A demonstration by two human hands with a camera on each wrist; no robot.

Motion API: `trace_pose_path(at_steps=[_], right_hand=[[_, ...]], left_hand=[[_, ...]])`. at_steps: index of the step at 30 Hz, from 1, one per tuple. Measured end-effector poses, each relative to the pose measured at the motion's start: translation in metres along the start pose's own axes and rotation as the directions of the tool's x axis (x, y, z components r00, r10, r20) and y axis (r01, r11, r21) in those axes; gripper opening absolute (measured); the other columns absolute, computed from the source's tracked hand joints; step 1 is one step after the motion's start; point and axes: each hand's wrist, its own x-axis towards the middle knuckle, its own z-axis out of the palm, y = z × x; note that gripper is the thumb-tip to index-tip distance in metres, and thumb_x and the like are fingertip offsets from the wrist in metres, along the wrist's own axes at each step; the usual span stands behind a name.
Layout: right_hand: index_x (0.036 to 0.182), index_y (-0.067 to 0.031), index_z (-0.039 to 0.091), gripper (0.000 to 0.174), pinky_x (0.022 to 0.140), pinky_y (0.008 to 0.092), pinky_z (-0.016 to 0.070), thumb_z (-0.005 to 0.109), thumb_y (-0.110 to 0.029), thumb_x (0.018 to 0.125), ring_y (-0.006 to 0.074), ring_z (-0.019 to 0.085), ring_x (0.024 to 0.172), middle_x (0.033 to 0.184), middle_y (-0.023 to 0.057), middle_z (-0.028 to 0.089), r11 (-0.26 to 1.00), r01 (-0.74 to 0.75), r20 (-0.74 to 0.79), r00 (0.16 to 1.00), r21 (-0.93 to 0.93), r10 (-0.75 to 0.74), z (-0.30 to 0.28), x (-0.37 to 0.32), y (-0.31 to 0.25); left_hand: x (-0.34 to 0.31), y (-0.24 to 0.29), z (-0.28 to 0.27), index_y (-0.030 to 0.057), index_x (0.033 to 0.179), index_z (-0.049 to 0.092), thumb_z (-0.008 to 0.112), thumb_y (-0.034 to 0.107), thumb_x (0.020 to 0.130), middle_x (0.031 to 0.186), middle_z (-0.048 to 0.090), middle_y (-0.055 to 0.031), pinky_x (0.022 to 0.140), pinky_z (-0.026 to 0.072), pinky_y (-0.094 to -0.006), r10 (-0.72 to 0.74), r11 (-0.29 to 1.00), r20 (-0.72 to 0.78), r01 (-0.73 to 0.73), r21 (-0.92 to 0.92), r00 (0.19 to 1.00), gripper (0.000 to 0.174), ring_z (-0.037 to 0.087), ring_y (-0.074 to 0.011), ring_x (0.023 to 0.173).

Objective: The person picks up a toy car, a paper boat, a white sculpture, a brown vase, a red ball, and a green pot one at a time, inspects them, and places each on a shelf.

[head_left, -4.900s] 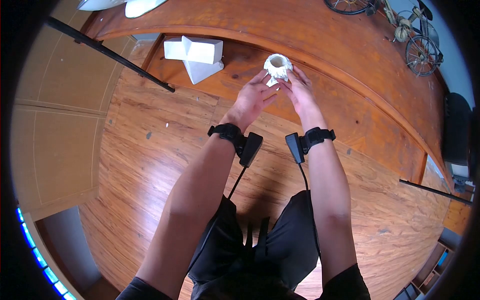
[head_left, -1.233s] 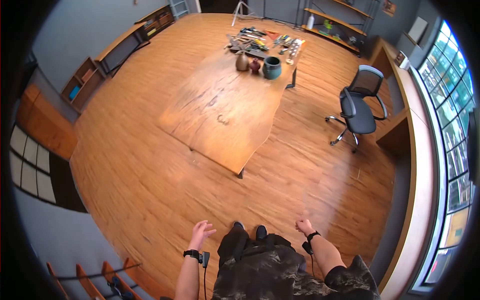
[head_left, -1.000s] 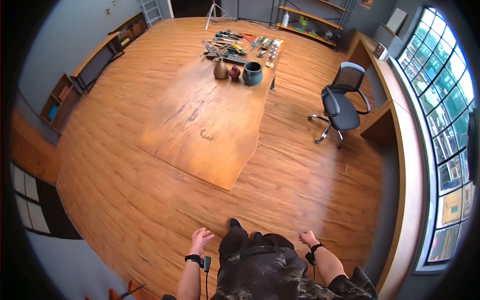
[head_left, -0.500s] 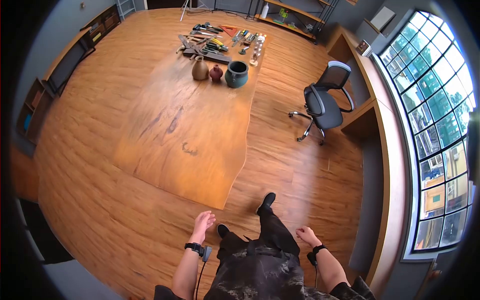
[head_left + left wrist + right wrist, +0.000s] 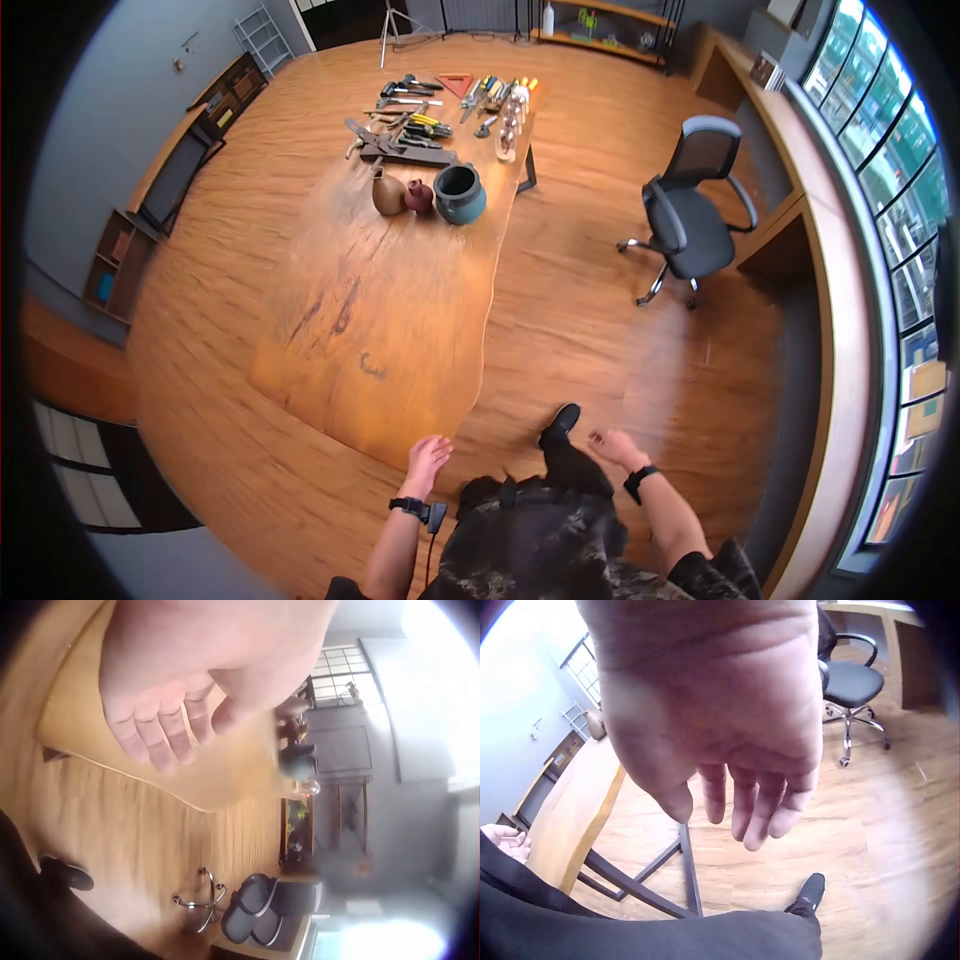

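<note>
My left hand (image 5: pixel 428 466) hangs empty with relaxed fingers beside the near end of a long wooden table (image 5: pixel 370 320). Its loosely bent fingers (image 5: pixel 154 735) show up close in the left wrist view. My right hand (image 5: pixel 620 448) hangs to the right of the table over the floor, also empty; in the right wrist view its fingers (image 5: pixel 761 814) dangle loosely. Farther up the table stand a brown jug-like vase (image 5: pixel 388 193), a small dark red vase (image 5: pixel 419 198) and a teal pot (image 5: pixel 460 197) with a wide dark mouth.
Behind the pots lie a wood plane (image 5: pixel 400 152), several hand tools (image 5: pixel 425 125), a red triangle (image 5: pixel 455 84) and a rack of glass pieces (image 5: pixel 508 130). A black office chair (image 5: pixel 695 215) stands right of the table, near a window-side counter (image 5: pixel 815 250).
About five seconds ago both hands were around a white pot-like object at a low shelf. They have since come away empty, and the person has turned and walked up to the table's near end.
</note>
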Motion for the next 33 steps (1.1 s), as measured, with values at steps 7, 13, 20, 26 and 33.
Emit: trace_pose_path(at_steps=[7,13,20,26,33], right_hand=[[0.106,-0.0093,0.067,0.033,0.082,0.0440,0.0535,0.059,-0.034,0.086,0.0323,0.068,0.093,0.093,0.0141,0.071,0.987,0.141,-0.009,0.990,-0.080,-0.142,-0.115,0.081,-0.029],[0.146,-0.0042,0.023,0.082,0.075,0.0478,0.0546,0.063,-0.037,0.082,0.0405,0.068,0.085,0.096,0.0247,0.068,0.962,0.006,-0.131,0.990,-0.274,-0.043,-0.179,0.124,-0.059],[0.150,0.0023,-0.011,0.111,0.070,0.0487,0.0545,0.067,-0.035,0.080,0.0422,0.067,0.078,0.092,0.0295,0.067,0.957,0.102,-0.302,0.935,-0.271,-0.185,-0.252,0.191,-0.112],[0.154,-0.0083,0.012,0.097,0.083,0.0466,0.0498,0.070,-0.025,0.078,0.0367,0.064,0.093,0.122,0.0259,0.058,0.889,0.233,-0.326,0.869,-0.393,-0.372,-0.328,0.278,-0.210],[0.152,-0.0162,0.025,0.084,0.089,0.0488,0.0477,0.068,-0.023,0.080,0.0427,0.058,0.106,0.135,0.0297,0.046,0.709,0.435,-0.237,0.735,-0.555,-0.636,-0.364,0.382,-0.339]], left_hand=[[0.023,0.043,0.133,0.0063,0.112,0.058,0.055,0.023,0.098,0.110,0.067,-0.0103,0.084,0.0519,-0.0314,0.083,0.996,0.012,-0.083,0.042,0.996,0.022,0.067,-0.0198,0.098],[0.039,0.068,0.185,0.0068,0.111,0.058,0.055,0.024,0.098,0.108,0.067,-0.0095,0.085,0.0524,-0.0325,0.081,0.997,0.013,-0.081,0.006,0.997,0.021,0.067,-0.0198,0.097],[0.114,0.115,0.215,0.0083,0.111,0.058,0.056,0.025,0.097,0.107,0.067,-0.0080,0.084,0.0530,-0.0324,0.055,0.992,-0.014,-0.057,-0.115,0.998,0.022,0.066,-0.0187,0.095],[0.211,0.184,0.238,0.0079,0.113,0.055,0.052,0.022,0.099,0.109,0.066,-0.0091,0.086,0.0521,-0.0344,0.093,0.929,0.004,-0.085,-0.360,0.996,0.020,0.065,-0.0214,0.098],[0.310,0.264,0.228,0.0098,0.110,0.056,0.054,0.024,0.097,0.110,0.064,-0.0073,0.090,0.0496,-0.0366,0.126,0.722,-0.001,-0.092,-0.686,0.992,0.020,0.062,-0.0220,0.102]])
